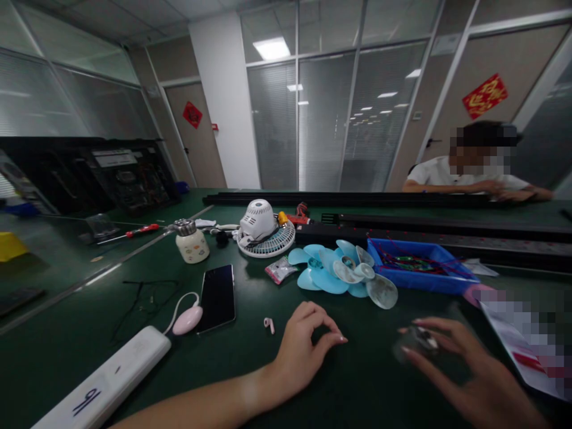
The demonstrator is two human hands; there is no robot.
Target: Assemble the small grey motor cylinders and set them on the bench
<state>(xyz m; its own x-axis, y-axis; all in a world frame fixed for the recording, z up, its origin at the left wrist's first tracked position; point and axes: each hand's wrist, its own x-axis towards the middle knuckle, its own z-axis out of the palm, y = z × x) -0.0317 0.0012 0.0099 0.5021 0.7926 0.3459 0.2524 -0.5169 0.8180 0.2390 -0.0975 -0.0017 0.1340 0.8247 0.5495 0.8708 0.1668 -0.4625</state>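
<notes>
My left hand point(306, 339) rests over the green table in a loose pinch, its thumb and index tips together and nothing visible between them. A pink earbud point(269, 325) lies just left of it. At the right, my right hand point(465, 357) grips a small dark metal part point(419, 342) between thumb and fingers. Motion smears that part, so its exact kind is unclear. Beyond both hands are light-blue fan blades point(330, 271), overlapping one another. A small plastic bag point(281, 270) lies left of the blades.
A white fan body with its grille point(268, 243) stands behind. Around the table are a blue bin point(420, 283) with wires, a phone point(217, 298), a white power strip point(107, 378), a jar point(192, 244) and glasses point(145, 298). A person point(473, 173) sits across.
</notes>
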